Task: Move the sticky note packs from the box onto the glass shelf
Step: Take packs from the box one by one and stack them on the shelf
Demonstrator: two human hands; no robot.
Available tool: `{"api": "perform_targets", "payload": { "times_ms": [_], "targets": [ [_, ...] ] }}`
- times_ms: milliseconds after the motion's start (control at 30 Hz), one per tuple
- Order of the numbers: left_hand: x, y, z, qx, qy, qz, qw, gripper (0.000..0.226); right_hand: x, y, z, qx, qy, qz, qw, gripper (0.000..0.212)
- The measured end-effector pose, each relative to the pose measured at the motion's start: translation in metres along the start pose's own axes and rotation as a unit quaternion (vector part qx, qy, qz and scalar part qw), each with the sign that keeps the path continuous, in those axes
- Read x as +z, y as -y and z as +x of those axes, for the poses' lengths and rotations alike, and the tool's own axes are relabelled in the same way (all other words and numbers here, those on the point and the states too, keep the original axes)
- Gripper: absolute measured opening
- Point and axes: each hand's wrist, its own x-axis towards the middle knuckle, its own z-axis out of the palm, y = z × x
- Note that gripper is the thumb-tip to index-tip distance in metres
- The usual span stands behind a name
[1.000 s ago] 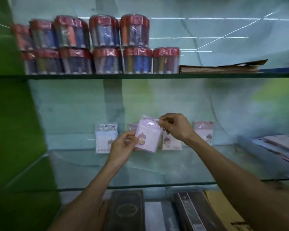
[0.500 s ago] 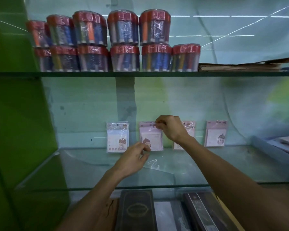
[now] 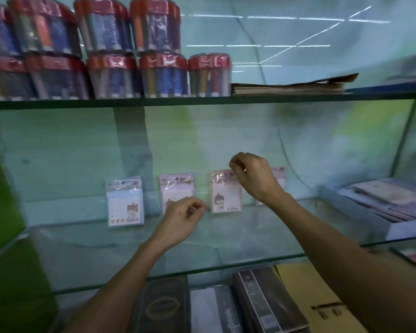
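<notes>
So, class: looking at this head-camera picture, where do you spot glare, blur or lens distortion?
Head view: bright streaks of reflected light cross the back wall at top right; the wide lens bows the upper shelf and the glass shelf edges; the marker tubs at top left and the box at right look smeared; the sticky note packs stay fairly legible.

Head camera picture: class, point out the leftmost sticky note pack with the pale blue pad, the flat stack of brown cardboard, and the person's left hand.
Leftmost sticky note pack with pale blue pad [image 3: 125, 205]: head view, front of pad.
Flat stack of brown cardboard [image 3: 288, 87]: head view, front edge.
Left hand [image 3: 181, 218]: head view, back of hand.
</notes>
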Motion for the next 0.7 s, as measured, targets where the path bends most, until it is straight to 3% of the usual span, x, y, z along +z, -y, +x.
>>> {"api": "perform_targets", "payload": {
  "times_ms": [167,367,533,700],
  "targets": [
    [0.06,-0.051,0.022,-0.027,0.03,-0.15,0.988,0.013,-0.049,-0.048,-0.031,0.064,-0.055,0.022,0.996,0.013],
    [0.135,-0.1,0.049,-0.022,0.069,-0.23,0.97,0.014,-0.108,-0.112,-0.075,0.127,-0.088,0.042,0.987,0.009],
    [0.188,-0.145,0.069,-0.047,0.086,-0.3,0.949,0.014,-0.152,-0.186,-0.104,0.197,-0.034,-0.094,0.975,0.025],
    [0.23,-0.173,0.082,-0.067,0.102,-0.33,0.936,0.013,-0.175,-0.234,-0.122,0.264,0.079,-0.287,0.917,0.055]
  ]
}}
